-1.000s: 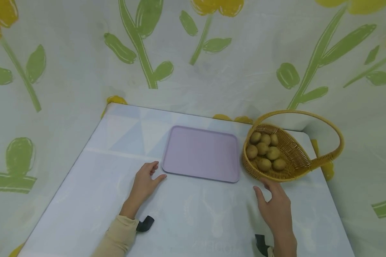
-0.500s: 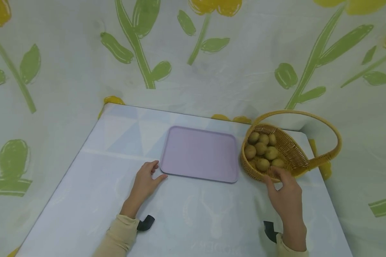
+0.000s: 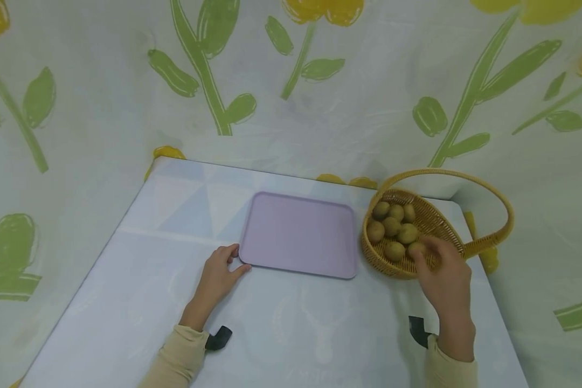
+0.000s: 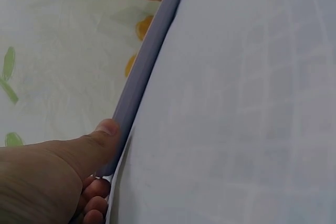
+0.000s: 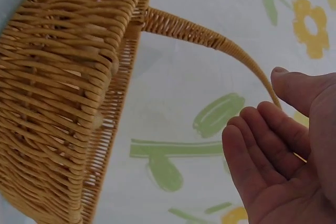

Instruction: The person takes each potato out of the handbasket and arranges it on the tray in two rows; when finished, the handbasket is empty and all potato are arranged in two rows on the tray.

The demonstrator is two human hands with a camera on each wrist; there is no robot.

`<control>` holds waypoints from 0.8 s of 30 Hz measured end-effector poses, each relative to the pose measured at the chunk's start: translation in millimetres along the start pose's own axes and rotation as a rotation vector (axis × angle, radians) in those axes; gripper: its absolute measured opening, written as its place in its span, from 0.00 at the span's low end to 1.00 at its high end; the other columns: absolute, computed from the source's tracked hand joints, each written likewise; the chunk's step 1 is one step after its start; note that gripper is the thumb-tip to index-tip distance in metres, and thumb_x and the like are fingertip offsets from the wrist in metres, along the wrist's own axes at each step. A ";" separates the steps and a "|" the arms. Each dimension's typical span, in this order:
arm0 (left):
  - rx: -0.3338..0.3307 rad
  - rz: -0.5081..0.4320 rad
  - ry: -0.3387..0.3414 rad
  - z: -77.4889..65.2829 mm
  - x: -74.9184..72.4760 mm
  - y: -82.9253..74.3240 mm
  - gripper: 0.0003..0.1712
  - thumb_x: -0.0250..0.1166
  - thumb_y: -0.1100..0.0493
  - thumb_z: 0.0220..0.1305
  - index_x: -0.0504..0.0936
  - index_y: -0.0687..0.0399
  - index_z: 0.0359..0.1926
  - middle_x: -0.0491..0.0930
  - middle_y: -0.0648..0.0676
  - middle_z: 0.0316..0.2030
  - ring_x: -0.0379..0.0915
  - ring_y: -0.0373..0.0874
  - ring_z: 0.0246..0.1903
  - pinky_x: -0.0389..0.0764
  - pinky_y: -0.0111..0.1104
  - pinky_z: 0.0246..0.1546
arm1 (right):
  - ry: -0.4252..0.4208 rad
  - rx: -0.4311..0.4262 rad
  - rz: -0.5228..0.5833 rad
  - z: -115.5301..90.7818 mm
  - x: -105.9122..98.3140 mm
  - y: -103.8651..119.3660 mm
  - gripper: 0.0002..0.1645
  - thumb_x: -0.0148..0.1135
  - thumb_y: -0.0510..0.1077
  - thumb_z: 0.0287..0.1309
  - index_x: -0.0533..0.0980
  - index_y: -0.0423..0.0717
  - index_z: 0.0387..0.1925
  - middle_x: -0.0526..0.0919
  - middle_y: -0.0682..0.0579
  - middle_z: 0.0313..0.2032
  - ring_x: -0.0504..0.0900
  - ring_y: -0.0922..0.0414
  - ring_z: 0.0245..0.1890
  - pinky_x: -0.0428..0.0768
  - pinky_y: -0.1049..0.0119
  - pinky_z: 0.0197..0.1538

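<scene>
My left hand [image 3: 219, 276] holds the near left corner of a flat lilac tray [image 3: 298, 234], its thumb on the near edge and its fingers at the left side. In the left wrist view the thumb touches the tray's rim [image 4: 139, 77], with the other fingers curled by the corner. A wicker basket [image 3: 446, 229] with a tall handle stands right of the tray and holds several brown kiwis [image 3: 393, 226]. My right hand [image 3: 447, 277] reaches over its near rim, fingertips at the nearest kiwi [image 3: 416, 248]. In the right wrist view thumb and fingers stand apart with nothing between them.
The tray and basket stand on a pale table [image 3: 281, 323] with a triangle pattern toward the back. A flower-printed curtain [image 3: 359, 118] hangs close behind and at the sides. The basket handle [image 3: 506, 215] arches up at the right.
My right hand has moved from outside the basket's near rim to over it, up to the nearest kiwi. My left hand has closed in on the tray's corner. The view has shifted slightly.
</scene>
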State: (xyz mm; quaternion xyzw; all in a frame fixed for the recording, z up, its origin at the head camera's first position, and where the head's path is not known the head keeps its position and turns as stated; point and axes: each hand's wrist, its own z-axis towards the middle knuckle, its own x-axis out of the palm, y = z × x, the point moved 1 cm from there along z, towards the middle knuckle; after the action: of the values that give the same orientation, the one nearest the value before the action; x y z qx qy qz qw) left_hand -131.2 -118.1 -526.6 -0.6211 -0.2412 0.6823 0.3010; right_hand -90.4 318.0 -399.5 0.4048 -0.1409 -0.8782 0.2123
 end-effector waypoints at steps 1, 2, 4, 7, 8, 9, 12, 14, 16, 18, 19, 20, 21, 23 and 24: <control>0.000 -0.001 0.000 0.4 -0.7 0.0 0.34 0.78 0.57 0.56 0.77 0.71 0.60 0.80 0.60 0.43 0.74 0.52 0.42 0.77 0.45 0.46 | -0.001 0.002 -0.004 2.7 -0.2 -0.5 0.18 0.72 0.29 0.53 0.81 0.29 0.48 0.86 0.34 0.41 0.84 0.38 0.39 0.63 0.89 0.49; -0.001 -0.001 0.001 0.9 -0.9 0.1 0.34 0.78 0.57 0.57 0.78 0.70 0.59 0.80 0.60 0.43 0.74 0.52 0.42 0.76 0.45 0.45 | -0.004 0.010 -0.004 5.6 -0.4 -0.9 0.18 0.72 0.29 0.53 0.81 0.30 0.48 0.86 0.34 0.41 0.84 0.38 0.39 0.63 0.88 0.49; -0.009 0.000 0.006 1.9 -0.8 0.3 0.33 0.77 0.57 0.57 0.78 0.70 0.59 0.80 0.60 0.43 0.73 0.52 0.42 0.76 0.44 0.45 | -0.005 0.028 -0.002 11.3 -1.1 -1.6 0.18 0.71 0.30 0.55 0.81 0.30 0.48 0.86 0.34 0.42 0.84 0.37 0.41 0.63 0.87 0.48; -0.014 0.004 0.005 3.2 -0.5 1.0 0.33 0.77 0.57 0.57 0.78 0.69 0.59 0.80 0.59 0.42 0.73 0.52 0.42 0.75 0.44 0.45 | -0.016 0.037 0.012 19.0 -1.5 -3.2 0.17 0.70 0.30 0.57 0.81 0.30 0.49 0.86 0.33 0.42 0.83 0.37 0.42 0.63 0.87 0.49; -0.015 0.006 0.002 3.4 0.0 1.4 0.33 0.78 0.57 0.56 0.78 0.69 0.59 0.80 0.59 0.42 0.73 0.52 0.41 0.75 0.44 0.45 | -0.020 0.039 0.021 21.3 -1.4 -3.7 0.17 0.70 0.30 0.57 0.81 0.30 0.49 0.86 0.33 0.43 0.83 0.38 0.42 0.63 0.88 0.50; -0.018 0.007 0.000 3.6 0.2 1.7 0.33 0.78 0.57 0.56 0.78 0.69 0.59 0.80 0.59 0.42 0.73 0.51 0.41 0.76 0.44 0.45 | -0.022 0.036 0.024 23.2 -1.0 -4.4 0.17 0.71 0.30 0.56 0.81 0.30 0.49 0.86 0.33 0.43 0.84 0.42 0.42 0.63 0.89 0.50; -0.027 0.002 -0.003 4.0 0.8 2.8 0.34 0.78 0.57 0.55 0.78 0.69 0.59 0.80 0.59 0.42 0.73 0.51 0.41 0.75 0.44 0.45 | -0.032 0.033 0.032 27.8 1.1 -6.9 0.18 0.72 0.29 0.55 0.81 0.30 0.49 0.86 0.34 0.42 0.82 0.64 0.43 0.64 0.90 0.51; -0.035 -0.004 0.002 4.1 1.2 3.7 0.34 0.79 0.57 0.55 0.78 0.68 0.59 0.81 0.58 0.42 0.73 0.51 0.41 0.75 0.43 0.45 | -0.040 0.034 0.032 30.0 2.7 -8.5 0.18 0.72 0.29 0.55 0.81 0.31 0.49 0.86 0.34 0.42 0.77 0.72 0.43 0.64 0.90 0.51; -0.041 -0.015 0.009 4.2 2.0 4.8 0.34 0.79 0.57 0.55 0.78 0.68 0.60 0.81 0.58 0.42 0.73 0.51 0.42 0.75 0.43 0.45 | -0.041 0.038 0.035 32.2 3.8 -10.4 0.18 0.71 0.29 0.55 0.81 0.30 0.48 0.86 0.33 0.42 0.79 0.69 0.43 0.63 0.90 0.52; -0.041 -0.019 0.012 4.2 2.7 5.5 0.34 0.79 0.57 0.55 0.79 0.67 0.60 0.81 0.57 0.42 0.73 0.50 0.42 0.75 0.43 0.45 | -0.041 0.043 0.033 35.2 4.6 -12.5 0.18 0.71 0.30 0.56 0.81 0.29 0.49 0.86 0.32 0.43 0.83 0.55 0.44 0.62 0.89 0.52; -0.040 -0.021 0.010 4.0 3.1 6.4 0.34 0.79 0.57 0.55 0.79 0.67 0.60 0.81 0.57 0.42 0.73 0.50 0.41 0.75 0.42 0.45 | -0.040 0.050 0.035 36.7 5.0 -13.6 0.18 0.71 0.30 0.56 0.81 0.29 0.49 0.85 0.32 0.44 0.83 0.47 0.44 0.62 0.89 0.53; -0.037 -0.023 0.009 4.1 3.5 6.7 0.34 0.79 0.57 0.55 0.79 0.67 0.60 0.81 0.57 0.42 0.73 0.50 0.41 0.75 0.42 0.45 | -0.039 0.055 0.037 38.4 5.6 -14.9 0.17 0.70 0.30 0.57 0.81 0.29 0.49 0.85 0.31 0.44 0.82 0.42 0.44 0.61 0.89 0.52; -0.034 -0.023 0.007 4.0 3.8 7.3 0.34 0.79 0.57 0.55 0.79 0.67 0.59 0.81 0.57 0.42 0.73 0.50 0.41 0.75 0.42 0.44 | -0.040 0.057 0.034 40.4 6.0 -16.7 0.17 0.71 0.30 0.57 0.80 0.28 0.49 0.85 0.31 0.44 0.83 0.41 0.44 0.61 0.89 0.52; -0.033 -0.025 0.006 4.0 4.3 8.1 0.33 0.79 0.57 0.54 0.80 0.66 0.59 0.81 0.57 0.42 0.73 0.50 0.41 0.75 0.42 0.44 | -0.044 0.079 0.039 44.5 6.7 -19.8 0.17 0.71 0.31 0.58 0.81 0.29 0.49 0.85 0.32 0.45 0.84 0.57 0.46 0.61 0.89 0.52; -0.037 -0.026 0.008 3.9 4.5 8.3 0.33 0.79 0.57 0.54 0.80 0.66 0.59 0.81 0.56 0.42 0.73 0.49 0.41 0.75 0.42 0.44 | -0.046 0.084 0.044 46.4 7.1 -21.4 0.17 0.70 0.31 0.58 0.81 0.29 0.49 0.85 0.32 0.45 0.83 0.66 0.47 0.62 0.88 0.52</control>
State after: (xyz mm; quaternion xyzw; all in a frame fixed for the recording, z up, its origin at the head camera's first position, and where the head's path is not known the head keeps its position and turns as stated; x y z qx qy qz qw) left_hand -136.2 -120.5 -535.1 -0.6261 -0.2603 0.6713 0.2993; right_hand -135.8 336.7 -383.8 0.3899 -0.1913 -0.8757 0.2109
